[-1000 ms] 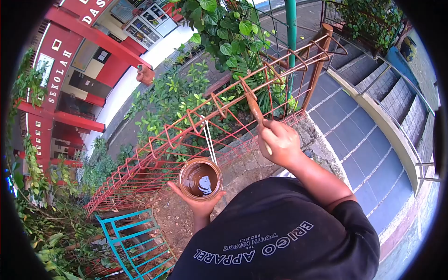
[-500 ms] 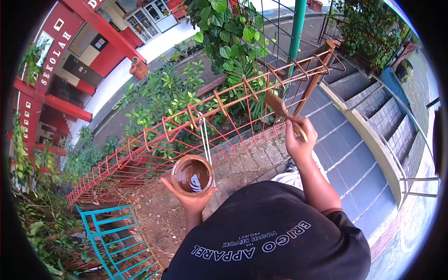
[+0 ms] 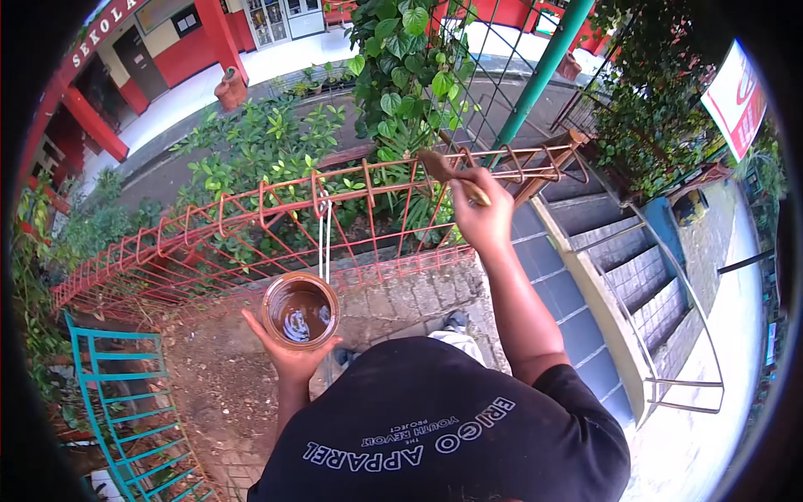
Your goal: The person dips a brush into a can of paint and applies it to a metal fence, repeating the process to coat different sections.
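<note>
**Our brush has come back to the top rail**

Close to us, our left hand [image 3: 294, 356] cups the paint can [image 3: 300, 310] from below, fingers curled around it. It sits a bit lower and more to the left than a moment ago, brown paint shining inside. Farther out, our right hand [image 3: 483, 216] is closed tight on the brush [image 3: 447, 174]. The brush has swung left, and its tip now touches the red fence [image 3: 251, 243] top rail, so painting goes on there.

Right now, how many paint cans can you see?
1: an open paint can of brown paint, cupped in the left hand near the red metal fence. Others may be hidden outside the view.
</note>
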`<state>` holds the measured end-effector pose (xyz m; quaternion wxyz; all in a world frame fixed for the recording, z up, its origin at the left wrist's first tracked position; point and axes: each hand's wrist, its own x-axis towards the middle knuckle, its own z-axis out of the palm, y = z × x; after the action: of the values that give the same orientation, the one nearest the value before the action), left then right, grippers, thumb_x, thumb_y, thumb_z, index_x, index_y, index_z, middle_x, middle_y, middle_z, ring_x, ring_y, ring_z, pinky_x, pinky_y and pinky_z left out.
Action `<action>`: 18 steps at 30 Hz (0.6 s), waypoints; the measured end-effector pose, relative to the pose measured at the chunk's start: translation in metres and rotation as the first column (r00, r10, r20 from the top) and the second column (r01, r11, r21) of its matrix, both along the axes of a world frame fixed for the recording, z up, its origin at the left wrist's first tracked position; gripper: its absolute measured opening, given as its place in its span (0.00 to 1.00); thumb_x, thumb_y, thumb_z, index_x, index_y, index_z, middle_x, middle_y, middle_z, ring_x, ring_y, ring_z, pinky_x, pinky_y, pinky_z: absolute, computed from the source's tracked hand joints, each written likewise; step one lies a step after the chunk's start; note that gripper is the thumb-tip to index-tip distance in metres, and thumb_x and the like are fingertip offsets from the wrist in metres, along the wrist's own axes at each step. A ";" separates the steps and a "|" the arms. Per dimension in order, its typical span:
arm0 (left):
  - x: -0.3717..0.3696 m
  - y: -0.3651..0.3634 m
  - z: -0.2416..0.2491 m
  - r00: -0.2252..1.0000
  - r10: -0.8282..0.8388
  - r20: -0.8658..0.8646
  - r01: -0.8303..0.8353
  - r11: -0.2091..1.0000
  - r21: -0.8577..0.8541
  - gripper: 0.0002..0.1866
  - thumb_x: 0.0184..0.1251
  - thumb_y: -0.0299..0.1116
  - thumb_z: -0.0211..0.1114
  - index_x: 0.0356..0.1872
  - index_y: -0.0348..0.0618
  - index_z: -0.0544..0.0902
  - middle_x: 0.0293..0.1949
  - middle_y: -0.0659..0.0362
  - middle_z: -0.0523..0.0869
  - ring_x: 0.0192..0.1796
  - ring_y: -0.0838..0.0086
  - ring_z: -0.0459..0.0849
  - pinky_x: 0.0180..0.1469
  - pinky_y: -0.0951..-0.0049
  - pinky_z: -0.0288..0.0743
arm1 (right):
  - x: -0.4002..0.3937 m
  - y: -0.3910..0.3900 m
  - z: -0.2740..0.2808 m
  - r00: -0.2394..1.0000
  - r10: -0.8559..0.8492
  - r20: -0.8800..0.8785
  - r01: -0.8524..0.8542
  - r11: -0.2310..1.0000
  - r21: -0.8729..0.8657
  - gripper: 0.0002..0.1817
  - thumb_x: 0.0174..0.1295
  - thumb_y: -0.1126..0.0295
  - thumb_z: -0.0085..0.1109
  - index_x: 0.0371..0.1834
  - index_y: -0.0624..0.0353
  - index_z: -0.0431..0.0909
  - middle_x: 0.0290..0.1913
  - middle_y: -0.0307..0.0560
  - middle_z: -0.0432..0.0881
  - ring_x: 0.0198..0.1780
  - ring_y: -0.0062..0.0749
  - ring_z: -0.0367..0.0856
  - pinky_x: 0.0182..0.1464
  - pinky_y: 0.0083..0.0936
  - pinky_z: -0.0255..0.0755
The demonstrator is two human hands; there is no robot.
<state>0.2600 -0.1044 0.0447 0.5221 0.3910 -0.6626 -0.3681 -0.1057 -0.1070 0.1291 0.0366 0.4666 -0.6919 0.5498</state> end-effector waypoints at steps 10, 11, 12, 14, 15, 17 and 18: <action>0.007 0.001 -0.007 0.989 0.127 -0.074 -0.127 0.992 0.008 0.86 0.31 0.42 0.94 0.82 0.42 0.30 0.78 0.41 0.56 0.77 0.52 0.64 0.77 0.51 0.62 | -0.135 0.042 0.012 0.931 0.053 0.362 0.023 0.979 -0.202 0.07 0.66 0.74 0.67 0.42 0.64 0.82 0.34 0.43 0.87 0.36 0.23 0.86 0.40 0.21 0.81; 0.007 0.000 -0.004 0.989 0.131 -0.071 -0.131 0.991 0.009 0.86 0.31 0.42 0.94 0.82 0.42 0.30 0.78 0.41 0.56 0.77 0.52 0.65 0.77 0.51 0.62 | -0.138 0.048 0.003 0.956 -0.038 0.291 0.097 0.977 -0.188 0.06 0.66 0.74 0.67 0.42 0.63 0.82 0.34 0.42 0.87 0.37 0.24 0.86 0.41 0.22 0.81; 0.008 0.000 -0.003 0.989 0.131 -0.067 -0.131 0.991 0.009 0.85 0.31 0.42 0.94 0.82 0.42 0.30 0.78 0.41 0.56 0.76 0.52 0.65 0.77 0.51 0.63 | -0.137 0.057 -0.003 0.967 -0.133 0.219 0.174 0.968 -0.180 0.06 0.66 0.73 0.67 0.42 0.63 0.83 0.35 0.42 0.87 0.37 0.25 0.86 0.42 0.23 0.81; 0.008 -0.003 -0.004 0.992 0.125 -0.037 -0.125 0.992 -0.006 0.85 0.32 0.41 0.93 0.82 0.41 0.29 0.77 0.40 0.57 0.76 0.53 0.66 0.76 0.52 0.64 | -0.103 0.069 -0.012 0.974 -0.225 -0.003 0.225 0.973 -0.042 0.05 0.65 0.73 0.67 0.41 0.61 0.84 0.35 0.43 0.88 0.38 0.27 0.87 0.43 0.28 0.81; 0.006 -0.004 -0.004 0.992 0.110 -0.054 -0.110 0.994 0.015 0.85 0.32 0.42 0.93 0.82 0.41 0.29 0.77 0.40 0.58 0.76 0.53 0.66 0.76 0.52 0.64 | -0.084 0.072 -0.018 0.974 -0.186 -0.127 0.182 0.982 -0.043 0.05 0.64 0.74 0.68 0.40 0.61 0.84 0.36 0.46 0.88 0.38 0.29 0.88 0.43 0.31 0.80; 0.002 -0.007 -0.003 0.996 0.082 -0.043 -0.081 0.996 0.025 0.85 0.32 0.41 0.93 0.82 0.41 0.29 0.77 0.40 0.58 0.76 0.53 0.66 0.76 0.52 0.64 | -0.049 0.078 -0.027 0.951 -0.118 -0.286 0.127 0.992 0.010 0.05 0.65 0.76 0.68 0.41 0.61 0.83 0.36 0.45 0.88 0.40 0.28 0.88 0.44 0.27 0.80; 0.000 -0.009 -0.002 0.998 0.067 -0.015 -0.067 0.998 0.012 0.85 0.32 0.41 0.93 0.82 0.40 0.29 0.77 0.40 0.58 0.76 0.53 0.66 0.76 0.52 0.64 | -0.038 0.078 -0.028 0.933 -0.109 -0.344 0.122 0.992 0.017 0.04 0.67 0.77 0.66 0.42 0.61 0.82 0.37 0.42 0.88 0.40 0.24 0.86 0.45 0.22 0.80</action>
<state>0.2602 -0.1132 0.0430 0.5369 0.4132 -0.6431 -0.3570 -0.1435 -0.0287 0.1010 0.1796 0.5141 -0.7115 0.4441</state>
